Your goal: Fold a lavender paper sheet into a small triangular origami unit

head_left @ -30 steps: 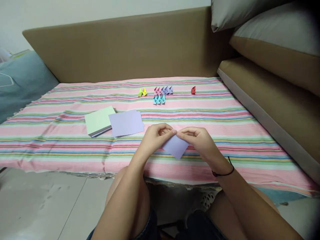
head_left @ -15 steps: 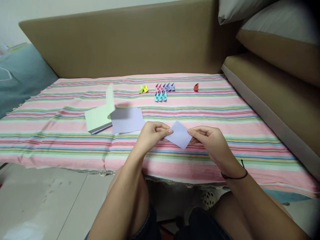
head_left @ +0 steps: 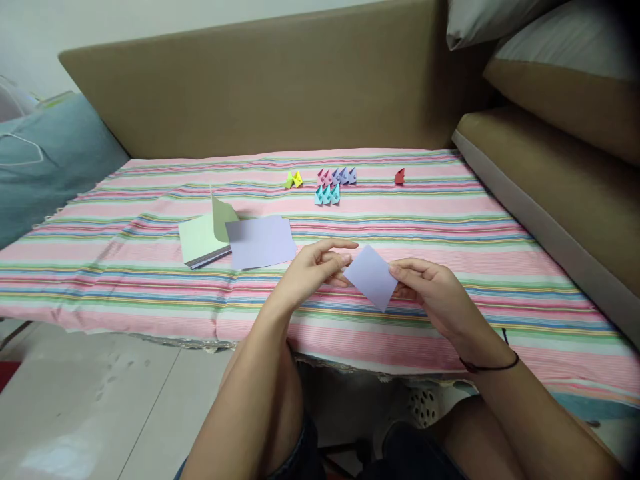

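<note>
A square of light purple paper point(head_left: 371, 279) is tilted in the air over the striped cloth, one corner up. My right hand point(head_left: 434, 288) pinches its right corner between thumb and fingers. Beside the left corner, my left hand point(head_left: 320, 268) has its fingers apart, the index stretched out and the thumb off the paper. Whether its lower fingertips still brush the paper from behind I cannot tell. More light purple paper point(head_left: 263, 241) lies flat to the left, against a pad of pale green paper point(head_left: 197, 239) whose top sheet curls up.
Small folded paper pieces stand farther back: yellow ones point(head_left: 294, 179), pink ones point(head_left: 325, 177), purple ones point(head_left: 345, 176), turquoise ones point(head_left: 327, 195) and a red one point(head_left: 399, 177). A brown backrest point(head_left: 260, 87) rises behind the striped cloth point(head_left: 125, 267). Cushions point(head_left: 545, 167) are stacked at right.
My left thumb has come off the paper and its index finger has stretched out. The right hand keeps its pinch, and the paper has turned slightly. The view has shifted a little.
</note>
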`<state>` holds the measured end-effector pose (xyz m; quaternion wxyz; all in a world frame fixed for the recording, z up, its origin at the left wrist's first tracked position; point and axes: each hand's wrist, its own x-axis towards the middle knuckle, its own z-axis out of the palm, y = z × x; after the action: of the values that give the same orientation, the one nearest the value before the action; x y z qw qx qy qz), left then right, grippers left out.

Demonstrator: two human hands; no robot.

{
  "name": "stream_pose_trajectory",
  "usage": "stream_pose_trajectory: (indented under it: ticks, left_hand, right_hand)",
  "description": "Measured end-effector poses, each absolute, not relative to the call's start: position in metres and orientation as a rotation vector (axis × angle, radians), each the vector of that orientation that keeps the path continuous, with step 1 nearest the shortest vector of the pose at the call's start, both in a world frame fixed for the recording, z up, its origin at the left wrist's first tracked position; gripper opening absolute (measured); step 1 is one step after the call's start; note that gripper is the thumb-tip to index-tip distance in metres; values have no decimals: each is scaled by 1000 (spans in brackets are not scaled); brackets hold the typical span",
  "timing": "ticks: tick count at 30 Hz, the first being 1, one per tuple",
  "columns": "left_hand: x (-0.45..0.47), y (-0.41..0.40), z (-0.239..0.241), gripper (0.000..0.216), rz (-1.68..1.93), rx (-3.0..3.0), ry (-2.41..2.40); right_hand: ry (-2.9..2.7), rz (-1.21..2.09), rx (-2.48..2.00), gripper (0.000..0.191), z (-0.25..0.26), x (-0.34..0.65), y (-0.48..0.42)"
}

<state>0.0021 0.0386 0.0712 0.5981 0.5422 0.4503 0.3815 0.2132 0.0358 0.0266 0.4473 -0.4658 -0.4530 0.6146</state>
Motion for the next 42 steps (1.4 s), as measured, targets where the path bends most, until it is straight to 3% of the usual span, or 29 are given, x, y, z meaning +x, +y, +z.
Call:
stream_pose_trajectory:
  ticks: [14, 18, 22, 27, 36, 42]
  left_hand:
    - [-6, 35, 76, 38, 785, 1288, 844]
    - [-8, 34, 76, 35, 680, 1347, 922]
    - [-3, 37, 65, 18, 701, 1502, 1030]
    - [1, 41, 55, 37, 739, 1579, 1183]
    - [4, 49, 43, 20, 632, 1551, 1182]
    - [16, 50, 32, 23, 530, 1862, 1253]
  right_hand:
    - [-1014, 2053, -946, 24, 27, 203, 27]
    - [-1034, 1963, -1064, 29, 24, 203, 28]
    - [-1154, 1815, -1151, 29, 23, 202, 30]
    - [-1079, 1933, -945, 53, 28, 205, 33]
    - [-1203, 1450, -1216, 27, 16, 213, 42]
    - [-1458, 1427, -1270, 40, 5, 221, 46]
